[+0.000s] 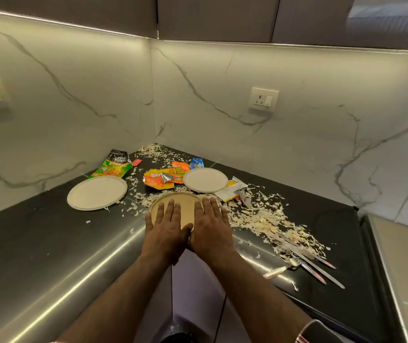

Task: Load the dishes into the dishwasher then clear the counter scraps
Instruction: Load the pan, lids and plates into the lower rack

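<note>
Two hands, your left hand point(165, 229) and right hand point(211, 226), lie flat with straight fingers on the tan plate point(181, 209), which sits on the tabletop point(37, 233) amid scraps point(259, 216), two pale plates point(97, 193) just behind it.

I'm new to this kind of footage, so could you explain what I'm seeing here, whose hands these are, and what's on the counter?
No machine here: a person wears a camera on the head, looking down at their own hands. The left hand and right hand lie flat, fingers straight, on a tan plate; nothing is gripped. The dark counter also bears two white plates, snack wrappers, pale scraps and cutlery on the right.
</note>
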The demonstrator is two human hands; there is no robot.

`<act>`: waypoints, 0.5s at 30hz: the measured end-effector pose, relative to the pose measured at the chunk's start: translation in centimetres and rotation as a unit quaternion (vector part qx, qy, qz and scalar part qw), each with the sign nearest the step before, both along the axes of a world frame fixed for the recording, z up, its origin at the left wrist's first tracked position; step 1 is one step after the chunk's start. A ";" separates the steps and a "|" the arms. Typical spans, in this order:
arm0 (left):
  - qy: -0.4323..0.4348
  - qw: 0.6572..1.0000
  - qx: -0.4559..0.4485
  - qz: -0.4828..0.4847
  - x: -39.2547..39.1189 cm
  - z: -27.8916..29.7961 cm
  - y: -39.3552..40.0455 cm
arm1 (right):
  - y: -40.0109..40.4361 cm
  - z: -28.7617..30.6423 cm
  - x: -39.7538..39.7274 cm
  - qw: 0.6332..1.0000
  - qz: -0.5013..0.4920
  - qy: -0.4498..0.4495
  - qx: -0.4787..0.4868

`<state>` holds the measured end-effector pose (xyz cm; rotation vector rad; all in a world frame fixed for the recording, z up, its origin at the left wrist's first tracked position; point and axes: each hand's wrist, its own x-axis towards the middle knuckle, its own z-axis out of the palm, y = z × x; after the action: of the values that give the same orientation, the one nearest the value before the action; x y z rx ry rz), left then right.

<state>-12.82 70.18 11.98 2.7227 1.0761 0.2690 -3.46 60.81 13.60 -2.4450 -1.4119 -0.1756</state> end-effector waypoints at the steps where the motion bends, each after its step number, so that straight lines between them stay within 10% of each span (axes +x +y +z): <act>1: 0.001 1.000 -0.007 -0.004 0.4 -0.2 1.0 | 0.9 0.0 0.4 1.000 -0.006 0.009 -0.010; 15: 0.027 0.985 -0.168 0.004 3.6 -7.1 13.0 | 10.0 -6.0 6.5 0.956 -0.157 0.236 -0.080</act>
<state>-9.18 83.21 4.91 2.4361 1.0394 0.0113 3.01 70.78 7.59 -2.5907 -0.8596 0.4439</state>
